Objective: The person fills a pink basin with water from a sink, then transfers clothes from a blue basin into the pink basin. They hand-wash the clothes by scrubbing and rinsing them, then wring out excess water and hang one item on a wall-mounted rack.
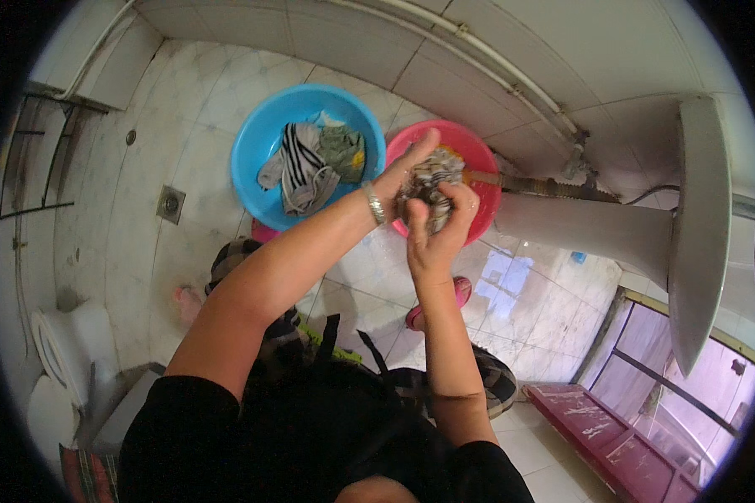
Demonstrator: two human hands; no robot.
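Observation:
Over the pink basin (484, 159), a bunched striped cloth (439, 170), wet-looking and mostly black, white and brown, is squeezed between my two hands. My left hand (401, 178), with a silver bracelet at its wrist, presses the cloth from the left, its fingers partly hidden. From the near right side, my right hand (446, 233) grips the bundle with curled fingers. Left of the pink basin stands a blue basin (245, 159). Inside it lie a grey garment with black stripes (300, 163) and a green cloth (342, 152).
A white pedestal sink (587, 225) stands to the right, with a corrugated hose (562, 189) running beside it. Pipes run along the far wall. A floor drain (170, 204) lies left of the blue basin; a toilet (71, 344) is at the left. Pink slippers (461, 289) show below my arms.

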